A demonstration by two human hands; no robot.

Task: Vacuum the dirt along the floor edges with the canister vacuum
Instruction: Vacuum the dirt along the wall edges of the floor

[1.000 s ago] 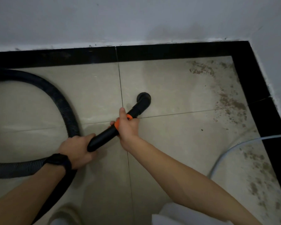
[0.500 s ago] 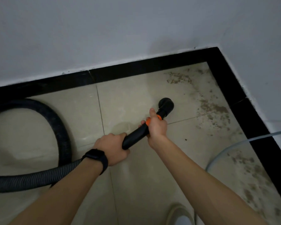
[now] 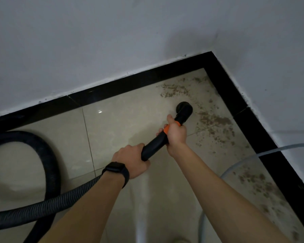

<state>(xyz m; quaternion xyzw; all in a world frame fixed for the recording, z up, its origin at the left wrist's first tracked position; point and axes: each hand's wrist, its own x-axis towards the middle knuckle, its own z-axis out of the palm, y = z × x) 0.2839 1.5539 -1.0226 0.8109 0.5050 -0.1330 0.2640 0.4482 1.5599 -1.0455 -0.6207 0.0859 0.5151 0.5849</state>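
The black corrugated hose (image 3: 74, 193) loops across the left of the floor, and its loop sits further left in view than half a second ago. The left hand (image 3: 131, 161), with a dark watch (image 3: 116, 170) on the wrist, wraps its fingers round the rear end of the black wand (image 3: 154, 143), the same hold as before. Further along, the right hand (image 3: 177, 135) grips the wand at its orange collar (image 3: 166, 129), thumb laid forward along the top. Both arms have reached further right toward the corner. The round black nozzle (image 3: 184, 108) has travelled with them: earlier it sat on clean tile short of the soil, and it is now at the left edge of the brown dirt (image 3: 216, 121), with more specks scattered just beyond and above it.

The floor (image 3: 123, 116) is glossy beige tile with thin dark joints, catching a small highlight near the back edge. A black skirting band (image 3: 223, 88) borders it on two sides and meets in a corner at upper right. Dirt lies along the right-hand edge, from the corner down to the lower right. A pale translucent tube (image 3: 239, 163) curves across that side. Above the skirting rise plain white walls (image 3: 112, 41), the paint line ragged where it meets the black.
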